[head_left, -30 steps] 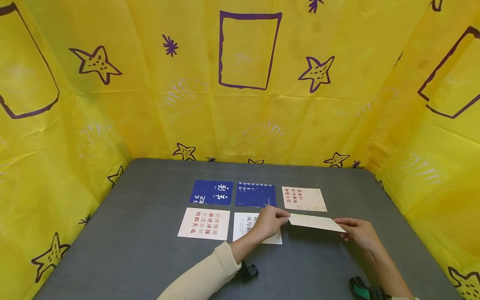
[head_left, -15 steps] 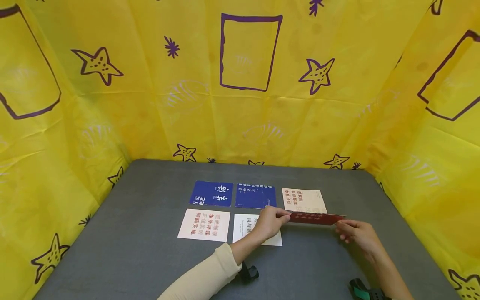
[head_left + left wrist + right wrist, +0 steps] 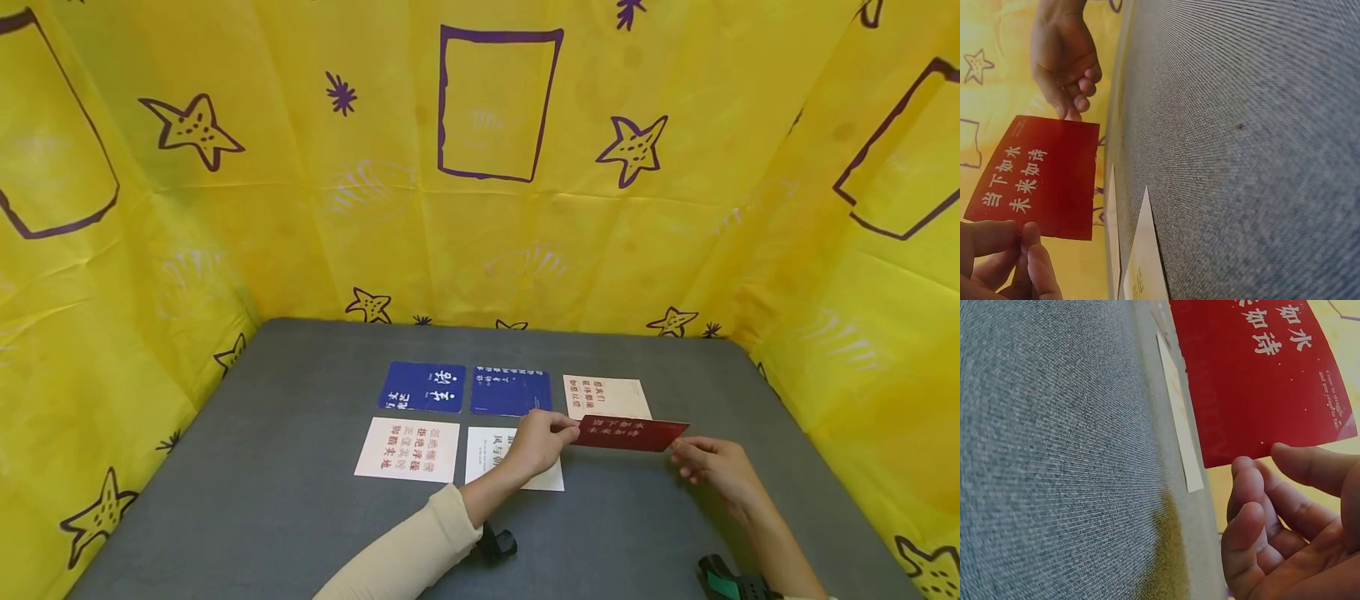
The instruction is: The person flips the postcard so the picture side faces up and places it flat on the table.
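A red card [image 3: 633, 433] with white Chinese characters is held up above the table, its printed face tilted toward me. My left hand [image 3: 537, 443] pinches its left edge between thumb and fingers. At the opposite edge, my right hand [image 3: 716, 471] has thumb and fingertips on the card. The right wrist view shows the red card [image 3: 1254, 394] close up, with the thumb [image 3: 1310, 464] right at its border and the other fingers loosely bent. Beneath my left forearm a white card [image 3: 487, 458] with black print is partly covered.
On the grey table [image 3: 247, 517] lie two blue cards [image 3: 423, 387], a cream card [image 3: 603, 396] behind the red one, and a pale pink card [image 3: 408, 450] at the left. A yellow patterned curtain [image 3: 315, 233] encloses the back and sides.
The held card has turned over between both hands: its plain cream side showed earlier, and now its red printed side faces me. The hands have barely shifted; the cards on the table stay put.
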The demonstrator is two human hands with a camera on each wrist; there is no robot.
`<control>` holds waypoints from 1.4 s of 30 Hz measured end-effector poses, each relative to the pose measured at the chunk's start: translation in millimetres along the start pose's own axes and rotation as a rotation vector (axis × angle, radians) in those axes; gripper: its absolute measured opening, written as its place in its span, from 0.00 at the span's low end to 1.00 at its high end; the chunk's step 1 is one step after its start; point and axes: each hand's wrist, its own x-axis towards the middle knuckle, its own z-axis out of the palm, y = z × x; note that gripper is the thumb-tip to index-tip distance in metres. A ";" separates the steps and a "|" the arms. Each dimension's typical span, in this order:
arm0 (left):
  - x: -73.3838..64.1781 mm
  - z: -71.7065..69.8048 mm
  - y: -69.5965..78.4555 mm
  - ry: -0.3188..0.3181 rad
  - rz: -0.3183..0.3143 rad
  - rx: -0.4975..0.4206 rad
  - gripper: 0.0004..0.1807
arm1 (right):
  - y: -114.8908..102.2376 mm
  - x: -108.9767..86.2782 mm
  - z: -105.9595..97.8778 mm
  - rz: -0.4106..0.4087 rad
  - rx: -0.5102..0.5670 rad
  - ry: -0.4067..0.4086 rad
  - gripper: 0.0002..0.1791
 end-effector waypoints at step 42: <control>4.2 0.6 -4.0 -0.020 -0.041 -0.055 0.09 | -3.6 -1.7 4.3 0.001 -0.019 0.092 0.21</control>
